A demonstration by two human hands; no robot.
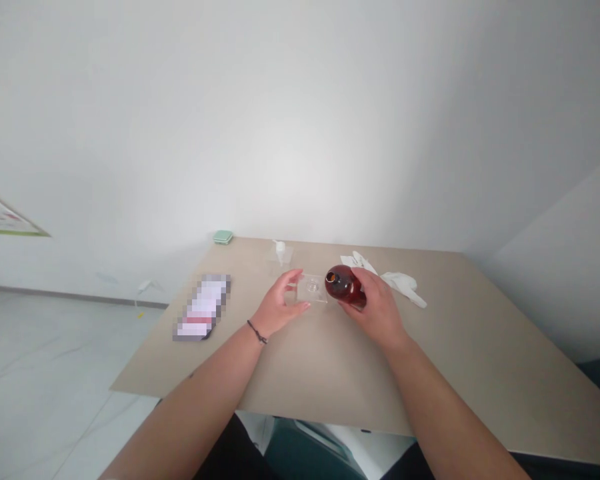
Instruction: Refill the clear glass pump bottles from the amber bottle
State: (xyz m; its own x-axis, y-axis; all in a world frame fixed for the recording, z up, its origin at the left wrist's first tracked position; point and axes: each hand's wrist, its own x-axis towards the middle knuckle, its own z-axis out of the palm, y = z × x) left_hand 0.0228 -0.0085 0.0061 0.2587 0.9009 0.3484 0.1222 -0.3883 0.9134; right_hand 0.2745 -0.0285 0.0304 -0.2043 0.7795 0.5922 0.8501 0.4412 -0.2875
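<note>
The right hand [377, 308] holds a brown glass bottle [345, 287] on its side, with its open top pointing left. The open left hand [279, 304], with a dark string band [257, 332] on its wrist, is just over a clear plastic square [313, 290]. On the tan table [330, 373] are a clear pump bottle [280, 259], white gloves [390, 280], a green box [223, 237], and a blurry pack [201, 308].

A plain, lab-like room: white walls [300, 133], a wall chart [5, 217], and a beige desk [330, 380] with an amber glass bottle [345, 287] and white gloves [400, 283].
</note>
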